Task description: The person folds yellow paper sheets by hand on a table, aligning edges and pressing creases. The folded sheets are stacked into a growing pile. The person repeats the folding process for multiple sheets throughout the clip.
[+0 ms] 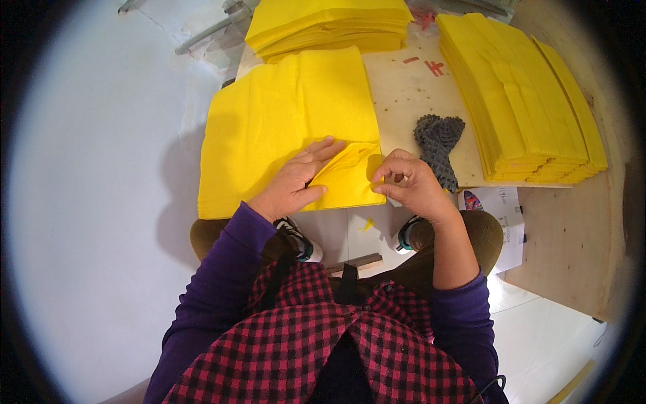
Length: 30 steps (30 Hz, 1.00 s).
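Yellow fabric [289, 108] lies over the table's [404, 91] near-left corner, its layer count hard to tell. The left hand [295, 176] rests flat on it, probably steadying it, while the right hand's [414, 185] thumb and 1 finger pinch its right edge. Grey cloth [439, 145] sits beside it; yellow stacks [515, 101] line the far and right edges, presumably leaving room.

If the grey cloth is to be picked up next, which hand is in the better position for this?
Probably the right hand: it is close beside the grey cloth, at the right edge of the yellow fabric. The left hand rests on that fabric, farther from the cloth.
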{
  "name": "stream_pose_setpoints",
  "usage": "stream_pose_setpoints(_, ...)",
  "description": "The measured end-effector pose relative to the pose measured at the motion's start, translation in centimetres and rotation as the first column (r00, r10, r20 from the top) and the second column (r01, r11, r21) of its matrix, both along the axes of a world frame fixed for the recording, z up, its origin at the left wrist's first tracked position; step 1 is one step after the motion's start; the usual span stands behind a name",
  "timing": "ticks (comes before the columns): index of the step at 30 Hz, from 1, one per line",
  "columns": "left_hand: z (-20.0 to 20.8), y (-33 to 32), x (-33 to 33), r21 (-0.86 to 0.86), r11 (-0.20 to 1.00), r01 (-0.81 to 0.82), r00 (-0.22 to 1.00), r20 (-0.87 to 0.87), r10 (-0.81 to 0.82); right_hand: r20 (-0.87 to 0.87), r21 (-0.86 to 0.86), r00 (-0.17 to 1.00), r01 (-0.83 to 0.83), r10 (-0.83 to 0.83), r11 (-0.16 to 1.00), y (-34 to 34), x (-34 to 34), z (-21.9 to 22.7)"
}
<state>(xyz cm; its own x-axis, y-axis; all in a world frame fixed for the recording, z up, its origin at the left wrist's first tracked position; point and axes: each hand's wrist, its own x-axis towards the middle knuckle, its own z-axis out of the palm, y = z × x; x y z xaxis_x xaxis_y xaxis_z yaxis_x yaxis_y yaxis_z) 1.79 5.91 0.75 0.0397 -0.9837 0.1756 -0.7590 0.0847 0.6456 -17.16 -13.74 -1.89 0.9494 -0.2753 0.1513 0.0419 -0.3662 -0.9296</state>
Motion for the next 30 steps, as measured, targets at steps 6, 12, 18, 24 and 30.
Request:
stream_pose_setpoints(6,0.0,0.0,-0.1,0.014,1.000,-0.006,1.000,0.000,0.006,0.052,-0.070,0.999,0.019,-0.016,0.997,0.1,0.3,0.0)
stream_pose_setpoints(12,-0.1,-0.1,0.3,0.031,0.999,0.024,0.999,0.023,-0.024,0.164,-0.274,0.987,0.043,0.002,0.961,0.4,0.6,1.9)
stream_pose_setpoints(18,0.5,-0.1,0.1,0.036,0.998,0.050,0.997,0.054,-0.052,0.209,-0.306,0.978,0.063,0.002,0.950,0.8,1.6,3.2)
stream_pose_setpoints(24,0.6,-0.2,-0.1,0.016,0.999,0.050,0.996,0.078,-0.051,0.225,-0.235,0.974,0.091,-0.037,0.968,0.9,2.4,3.5)
stream_pose_setpoints(30,0.7,-0.2,-0.2,0.016,0.999,0.032,0.997,0.065,-0.033,0.266,-0.167,0.960,0.131,-0.083,0.977,1.2,2.7,3.5)
